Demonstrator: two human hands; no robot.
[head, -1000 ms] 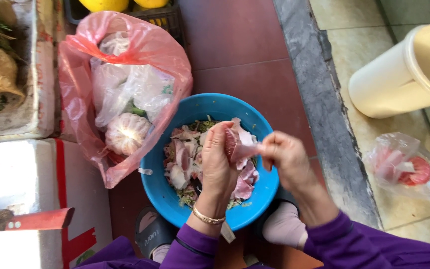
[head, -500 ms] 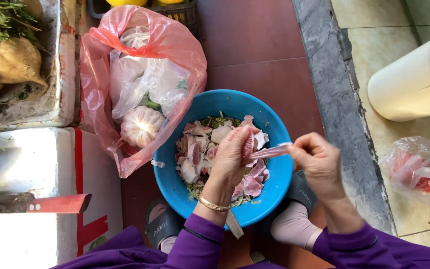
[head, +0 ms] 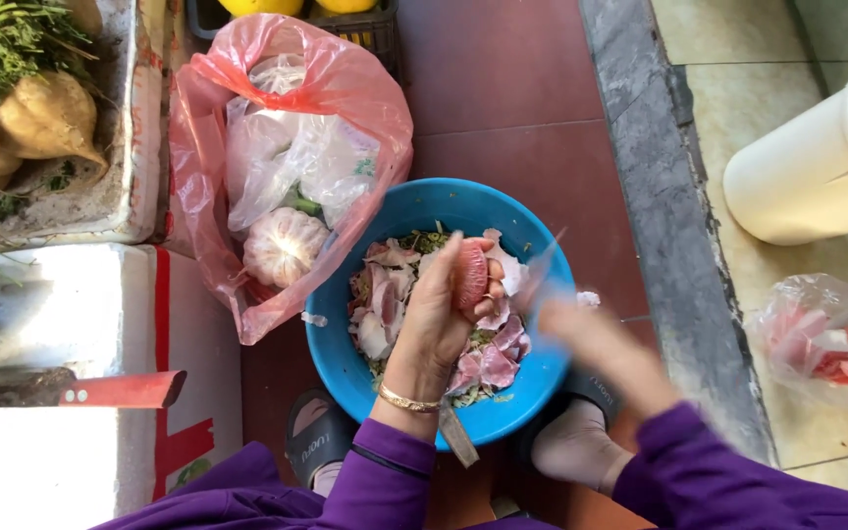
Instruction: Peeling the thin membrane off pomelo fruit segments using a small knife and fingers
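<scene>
My left hand (head: 432, 319) is closed around a round pink peeled piece (head: 470, 277) and holds it above a blue plastic bowl (head: 341, 368). Pink and white peelings and some green scraps (head: 385, 304) fill the bowl. Just right of the bowl, my right hand (head: 591, 344) is a motion blur. A thin pale knife blade (head: 545, 260) streaks up from it toward the pink piece. A gold bangle sits on my left wrist, and both sleeves are purple.
A pink plastic bag (head: 345, 88) left of the bowl holds netted garlic (head: 285, 245) and white bags. A foam box of tubers (head: 46, 113) and a red-handled cleaver (head: 120, 390) lie at left. A cream bucket (head: 817, 167) and a clear bag (head: 821, 344) sit right of the grey kerb (head: 655, 216).
My right hand has pulled away from the pink piece, down and to the right, and is now blurred. My left hand has stayed over the bowl with the piece.
</scene>
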